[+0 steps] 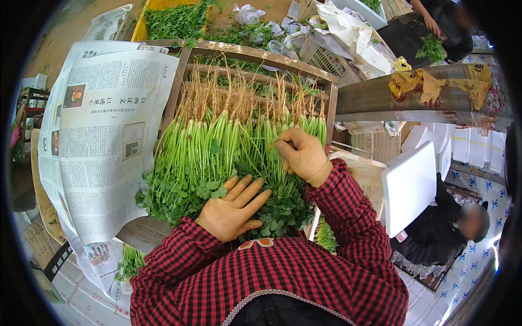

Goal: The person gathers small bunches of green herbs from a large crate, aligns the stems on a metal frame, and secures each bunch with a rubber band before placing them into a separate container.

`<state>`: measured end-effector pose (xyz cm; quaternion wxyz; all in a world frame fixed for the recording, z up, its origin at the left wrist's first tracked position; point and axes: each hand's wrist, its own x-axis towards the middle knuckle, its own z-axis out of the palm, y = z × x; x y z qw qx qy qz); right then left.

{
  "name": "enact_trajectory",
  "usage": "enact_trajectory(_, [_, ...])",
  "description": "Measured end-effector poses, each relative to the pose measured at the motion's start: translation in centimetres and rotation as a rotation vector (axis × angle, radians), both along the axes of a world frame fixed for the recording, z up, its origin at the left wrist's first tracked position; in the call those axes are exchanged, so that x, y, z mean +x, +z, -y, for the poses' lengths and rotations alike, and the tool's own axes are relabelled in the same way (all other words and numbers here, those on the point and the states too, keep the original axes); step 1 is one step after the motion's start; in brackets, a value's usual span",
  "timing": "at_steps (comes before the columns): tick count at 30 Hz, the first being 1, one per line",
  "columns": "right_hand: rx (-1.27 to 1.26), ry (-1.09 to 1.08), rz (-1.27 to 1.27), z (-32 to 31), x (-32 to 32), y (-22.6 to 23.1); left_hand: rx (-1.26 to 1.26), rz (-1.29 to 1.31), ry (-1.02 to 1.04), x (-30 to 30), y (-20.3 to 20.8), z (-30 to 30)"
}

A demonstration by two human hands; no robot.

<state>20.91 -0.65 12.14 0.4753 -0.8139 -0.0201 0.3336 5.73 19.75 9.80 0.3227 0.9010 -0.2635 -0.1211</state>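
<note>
A wide row of coriander [217, 141] lies side by side across a brown wooden frame, with its tan roots away from me and its leaves toward me. My left hand [231, 209], in a thin yellowish glove, rests flat on the leaves at the near edge, fingers stretched out and apart. Over the stems at the right side of the row is my right hand [302, 155], also gloved. Its fingers are curled together in a pinch, and whatever lies between the fingertips is too small to make out.
Newspaper sheets [109, 130] cover the left side. Behind the frame [244, 53] are a yellow crate [163, 4] of greens and crumpled paper. A metal beam [364, 100] and a white foam lid [410, 187] stand at right. Two other people are at right; one person's hand [432, 26] holds greens.
</note>
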Motion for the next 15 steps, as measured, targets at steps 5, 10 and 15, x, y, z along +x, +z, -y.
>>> enact_trajectory(5, [0.197,-0.113,-0.251,-0.2,3.0,0.2,0.060,-0.024,0.009,0.3,-0.5,1.2])
enact_trajectory(10, [0.485,-0.155,-0.179,-2.4,7.0,1.2,0.087,-0.011,0.001,0.3,-1.2,1.1])
enact_trajectory(15, [0.964,-0.708,0.098,-2.2,14.4,0.8,0.037,0.008,-0.017,0.2,-1.7,1.2])
